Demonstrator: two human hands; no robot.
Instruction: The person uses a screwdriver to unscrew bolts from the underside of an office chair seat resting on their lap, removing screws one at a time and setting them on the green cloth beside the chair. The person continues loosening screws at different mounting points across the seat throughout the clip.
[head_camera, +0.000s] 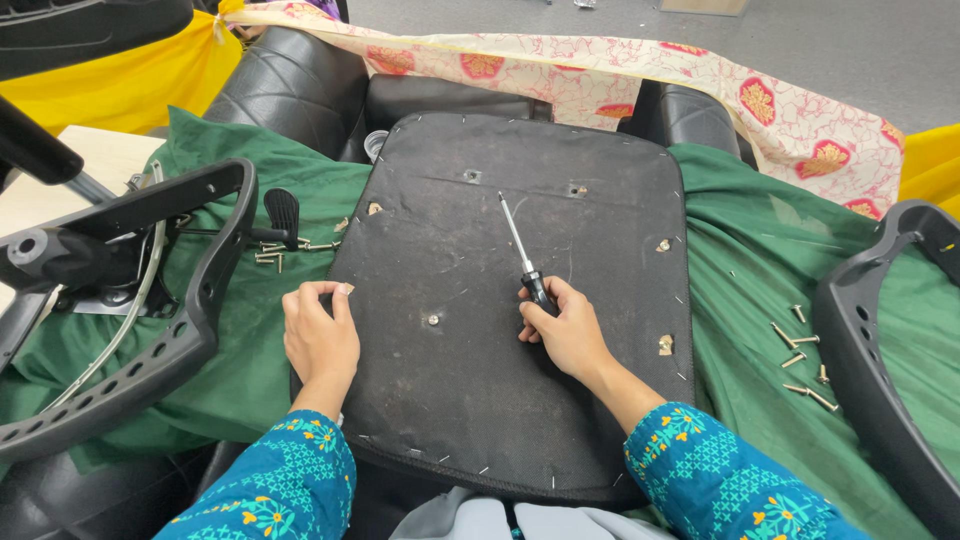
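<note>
A black chair seat base lies upside down in front of me on green cloth, its fabric stapled round the edge and several bolt holes showing. My right hand grips the black handle of a screwdriver, whose metal shaft points up and away over the base. My left hand rests on the base's left edge, fingers curled over the rim. A bolt hole sits between both hands.
A black plastic armrest with a chair mechanism lies at the left, another armrest at the right. Loose screws lie on the green cloth at right, more screws at left. Patterned fabric drapes behind.
</note>
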